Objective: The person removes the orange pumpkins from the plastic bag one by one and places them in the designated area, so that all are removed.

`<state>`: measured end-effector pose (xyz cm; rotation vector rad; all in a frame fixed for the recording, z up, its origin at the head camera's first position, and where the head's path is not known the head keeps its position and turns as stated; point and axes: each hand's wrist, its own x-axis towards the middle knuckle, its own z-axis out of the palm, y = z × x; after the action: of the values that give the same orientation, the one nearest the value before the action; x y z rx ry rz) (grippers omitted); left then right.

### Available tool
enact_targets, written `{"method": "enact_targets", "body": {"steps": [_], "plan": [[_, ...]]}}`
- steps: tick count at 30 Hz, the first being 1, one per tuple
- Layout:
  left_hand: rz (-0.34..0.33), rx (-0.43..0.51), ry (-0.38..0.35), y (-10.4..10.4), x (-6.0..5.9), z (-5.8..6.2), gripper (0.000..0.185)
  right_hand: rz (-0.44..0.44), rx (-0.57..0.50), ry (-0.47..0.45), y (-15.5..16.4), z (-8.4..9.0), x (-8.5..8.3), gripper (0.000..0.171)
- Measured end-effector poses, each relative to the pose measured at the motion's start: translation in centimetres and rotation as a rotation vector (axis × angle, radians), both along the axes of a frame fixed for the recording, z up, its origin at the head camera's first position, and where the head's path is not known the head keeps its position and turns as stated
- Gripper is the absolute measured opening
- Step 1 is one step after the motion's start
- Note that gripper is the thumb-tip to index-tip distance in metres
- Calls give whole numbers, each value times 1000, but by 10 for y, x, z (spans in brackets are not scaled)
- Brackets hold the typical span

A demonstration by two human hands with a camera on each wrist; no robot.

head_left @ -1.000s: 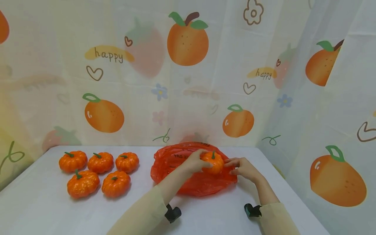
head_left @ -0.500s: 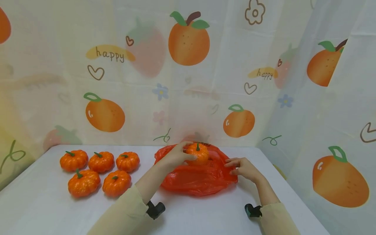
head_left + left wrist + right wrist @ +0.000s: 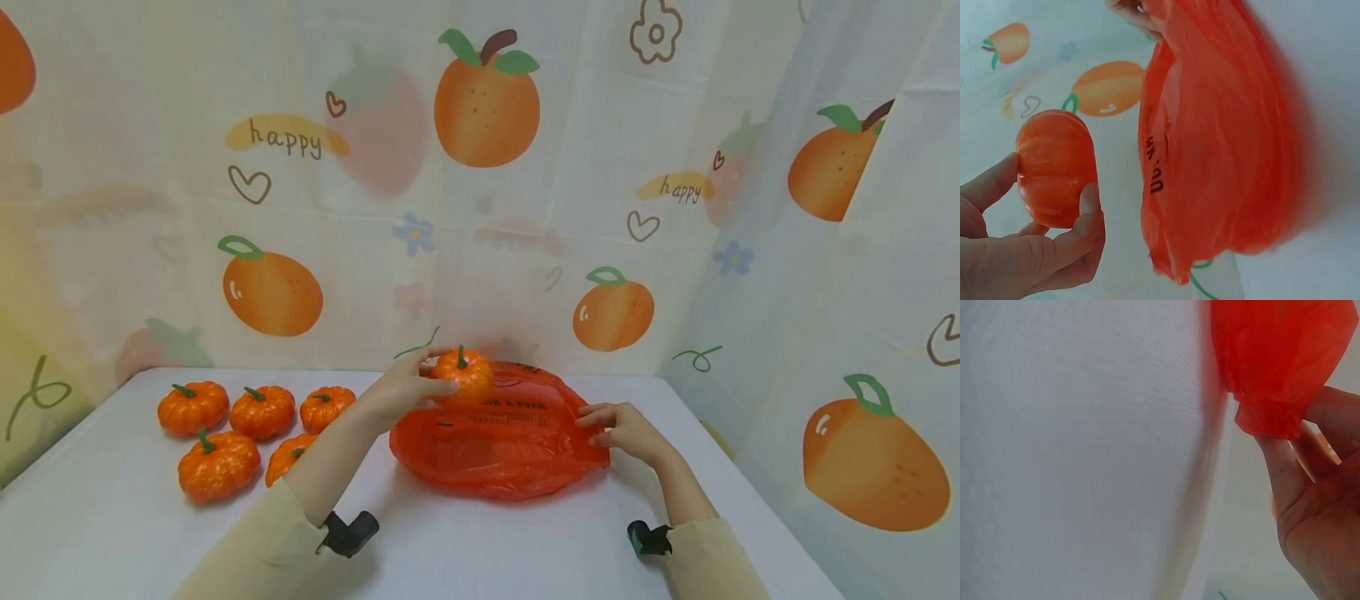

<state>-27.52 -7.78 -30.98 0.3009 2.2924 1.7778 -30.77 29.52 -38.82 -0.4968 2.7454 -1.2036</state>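
Left hand [image 3: 401, 389] grips a small orange plastic pumpkin [image 3: 463, 377] above the crumpled red plastic bag [image 3: 498, 442]; right hand [image 3: 626, 432] pinches the bag's edge.

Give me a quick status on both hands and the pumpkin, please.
Left hand grips a small orange pumpkin above the red plastic bag. Right hand pinches the bag's edge. Five pumpkins sit left; nothing blocking.

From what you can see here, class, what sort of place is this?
Probably a staged tabletop set, not a real kitchen or shop: a white table enclosed by fruit-print curtains, with identical small pumpkins and one red plastic bag laid out.
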Motion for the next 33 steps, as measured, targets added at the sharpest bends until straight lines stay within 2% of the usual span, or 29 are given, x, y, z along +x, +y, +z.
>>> {"method": "enact_targets", "body": {"steps": [10, 16, 26, 33], "plan": [[19, 2, 37, -38, 7, 10, 67, -8, -7, -7, -1, 1, 2, 33], [44, -36, 37, -59, 10, 13, 69, -13, 8, -10, 0, -1, 0, 34], [91, -109, 55, -116, 20, 34, 80, -12, 8, -10, -1, 1, 1, 34], [94, -107, 82, -154, 23, 38, 84, -15, 9, -10, -1, -1, 0, 34]]}}
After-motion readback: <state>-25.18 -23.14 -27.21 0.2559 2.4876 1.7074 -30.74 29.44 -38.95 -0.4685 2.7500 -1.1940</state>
